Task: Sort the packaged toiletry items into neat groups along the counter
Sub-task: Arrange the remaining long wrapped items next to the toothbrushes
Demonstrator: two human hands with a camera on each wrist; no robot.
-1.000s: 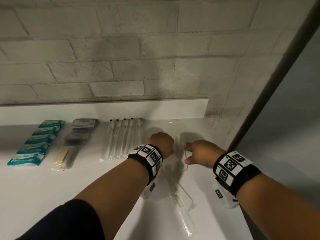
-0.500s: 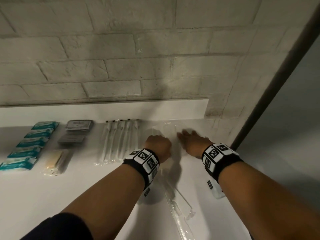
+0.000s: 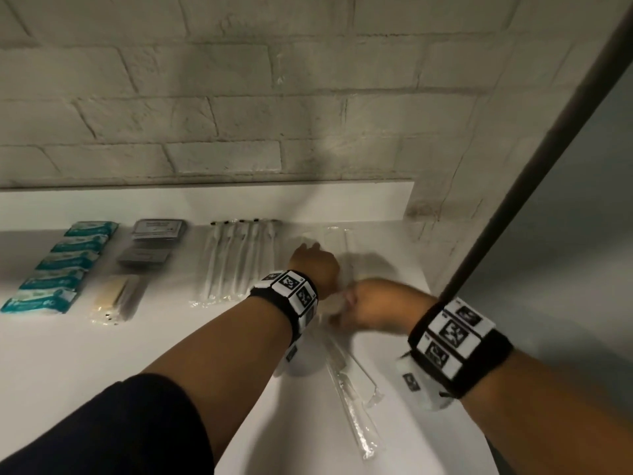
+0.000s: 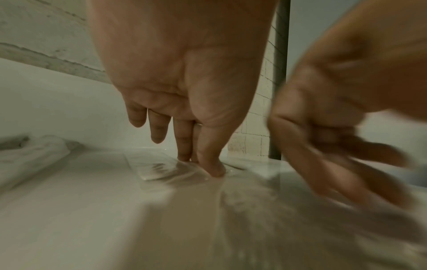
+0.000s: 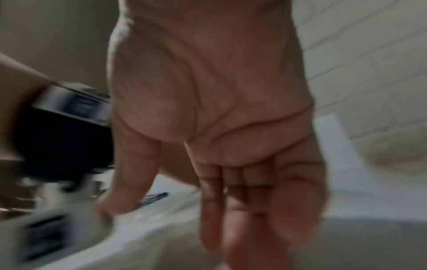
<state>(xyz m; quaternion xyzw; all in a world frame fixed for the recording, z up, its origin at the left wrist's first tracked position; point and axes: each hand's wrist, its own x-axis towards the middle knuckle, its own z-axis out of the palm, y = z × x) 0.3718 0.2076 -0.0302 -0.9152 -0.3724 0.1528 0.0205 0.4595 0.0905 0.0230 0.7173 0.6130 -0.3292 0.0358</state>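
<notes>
Bench (image 3: 68,365) layout, head view: teal packets (image 3: 61,265) far left, dark flat packs (image 3: 150,243) plus a yellowish pack (image 3: 116,296) next, wrapped white sticks (image 3: 236,258) in a row at centre. Clear packets (image 3: 337,234) sit centre-right at the bench's back edge, two more clear long packets (image 3: 352,399) loose at lower centre.

Left hand (image 3: 313,267): fingers (image 4: 184,142) straight, tips pressing down on one clear packet (image 4: 159,166) against the bench, nothing curled round it. Right hand (image 3: 376,308): half a second ago it lay beside the left hand up at the clear group; now it has pulled back toward lower right, heavily blurred. Right wrist view shows its fingers (image 5: 245,206) extended and loose, gripping nothing as far as blur allows.

Judgement: the clear packet has just been placed or squared into its group, left hand steadying it; right hand looks to be leaving for the loose packets below. Four groups done, clear group partly built.
</notes>
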